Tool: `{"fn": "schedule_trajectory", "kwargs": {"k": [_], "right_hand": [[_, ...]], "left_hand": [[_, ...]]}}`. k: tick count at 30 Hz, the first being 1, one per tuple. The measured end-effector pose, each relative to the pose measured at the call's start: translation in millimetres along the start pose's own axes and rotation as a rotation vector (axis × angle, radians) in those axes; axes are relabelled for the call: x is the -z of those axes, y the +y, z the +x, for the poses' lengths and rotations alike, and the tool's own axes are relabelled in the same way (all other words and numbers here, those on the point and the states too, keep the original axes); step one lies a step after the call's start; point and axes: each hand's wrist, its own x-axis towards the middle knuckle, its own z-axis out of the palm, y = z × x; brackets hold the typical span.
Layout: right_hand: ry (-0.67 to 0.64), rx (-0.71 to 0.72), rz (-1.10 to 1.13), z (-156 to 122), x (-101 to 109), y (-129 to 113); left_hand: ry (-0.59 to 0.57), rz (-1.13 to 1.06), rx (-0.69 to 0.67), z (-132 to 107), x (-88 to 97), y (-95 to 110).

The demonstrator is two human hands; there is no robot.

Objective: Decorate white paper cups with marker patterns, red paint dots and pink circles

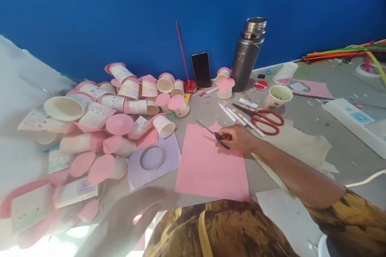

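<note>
My right hand [233, 138] is closed around the dark handles of a small pair of scissors [206, 128]. The thin blades point up and left over the far part of a pink paper sheet [211, 168], whose top edge is cut in curves. Low in the view, my left hand [153, 200] is smeared by motion close to the sheet's near left corner, and its fingers cannot be made out. To the left lies a lilac sheet [171, 148] with a grey ring [152, 158] on it. Larger red-handled scissors [267, 121] rest beyond my right hand.
Many decorated paper cups with pink paper discs [119, 124] are heaped at left. A dark flask [247, 56], a phone [201, 68] and a patterned cup [278, 97] stand at the back. Markers [229, 113] lie beyond the sheet; a power strip [356, 122] is at right.
</note>
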Motion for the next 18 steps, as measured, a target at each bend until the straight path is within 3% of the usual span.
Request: {"fn": "schedule_trajectory", "kwargs": {"k": [2,4,5,7,10,15,18], "right_hand": [[-0.014,0.015,-0.034,1.0,-2.8,1.1],[-0.008,0.03,-0.048,1.7,-3.8,0.5],[0.008,0.038,-0.059,1.9,-3.9,-0.1],[0.065,0.052,-0.086,2.2,-3.3,-1.3],[0.166,0.06,-0.136,2.6,-2.0,-1.2],[0.262,0.049,-0.205,2.8,-3.5,3.0],[0.251,-0.051,-0.411,2.9,-6.5,1.9]], "left_hand": [[-0.067,-0.007,-0.101,65.2,-11.4,32.0],[-0.206,0.079,-0.293,116.7,-26.5,62.7],[-0.248,0.115,-0.344,135.8,-34.4,75.3],[-0.282,0.171,-0.32,160.9,-48.9,91.9],[-0.289,0.209,-0.276,172.6,-65.4,98.5],[-0.232,0.215,-0.192,162.2,-80.2,101.0],[-0.231,0.178,-0.162,157.9,-82.0,104.5]]}}
